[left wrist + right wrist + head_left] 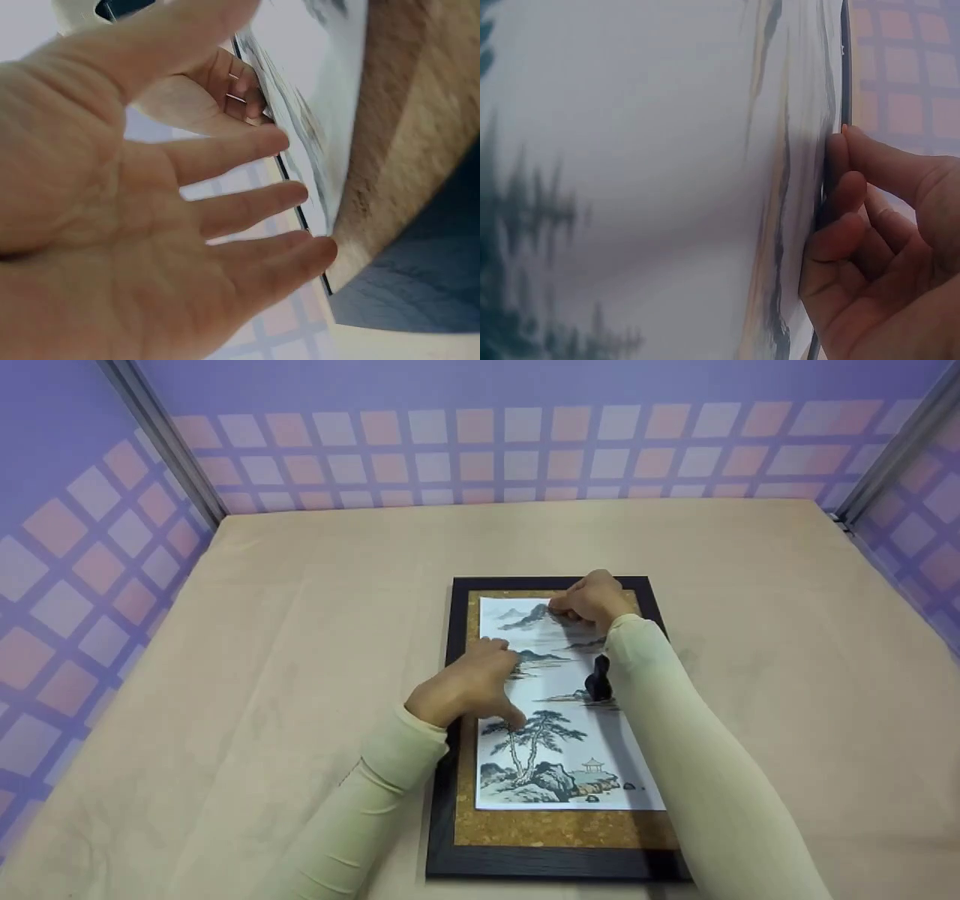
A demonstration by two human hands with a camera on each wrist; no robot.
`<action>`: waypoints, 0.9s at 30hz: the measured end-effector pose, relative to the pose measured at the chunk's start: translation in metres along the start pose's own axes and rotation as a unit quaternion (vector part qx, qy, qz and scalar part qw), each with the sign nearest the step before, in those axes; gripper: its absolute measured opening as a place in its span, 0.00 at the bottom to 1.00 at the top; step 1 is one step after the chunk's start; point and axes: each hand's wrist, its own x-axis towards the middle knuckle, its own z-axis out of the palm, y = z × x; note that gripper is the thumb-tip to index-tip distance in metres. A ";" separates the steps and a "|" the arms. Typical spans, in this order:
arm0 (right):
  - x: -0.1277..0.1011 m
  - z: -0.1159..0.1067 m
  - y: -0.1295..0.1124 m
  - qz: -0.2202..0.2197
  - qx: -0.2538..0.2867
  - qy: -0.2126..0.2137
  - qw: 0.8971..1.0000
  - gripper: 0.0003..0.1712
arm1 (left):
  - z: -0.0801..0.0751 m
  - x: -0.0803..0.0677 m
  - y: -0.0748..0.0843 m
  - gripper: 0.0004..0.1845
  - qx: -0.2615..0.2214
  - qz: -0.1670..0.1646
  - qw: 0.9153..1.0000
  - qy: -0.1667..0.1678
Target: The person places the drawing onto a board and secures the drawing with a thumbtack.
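A sheet with an ink landscape lies on a cork board with a black frame. At the sheet's top edge, my right hand has its thumb and index finger pinched together, the other fingers curled. Between those tips a tiny orange spot shows in the right wrist view; the fingers hide most of it. My left hand hovers over the sheet's left edge, fingers extended and spread. Seen in the left wrist view, its palm holds nothing, and the fingertips are close beside the sheet.
The frame lies on a beige-covered table. Purple panels with pink and white squares stand behind and at both sides, joined by metal posts. A small black device sits by the right sleeve, above the sheet.
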 end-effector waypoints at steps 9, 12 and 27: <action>0.000 0.001 -0.001 0.005 -0.007 0.007 1.000 0.09 | 0.004 -0.007 0.010 0.40 0.022 -0.042 0.998 -0.049; 0.000 0.000 -0.001 0.006 0.004 0.006 1.000 0.09 | 0.005 -0.007 0.013 0.32 0.027 -0.052 0.997 -0.057; 0.000 -0.001 -0.001 0.006 -0.004 0.005 1.000 0.09 | 0.011 -0.006 0.023 0.26 0.055 -0.061 0.995 -0.062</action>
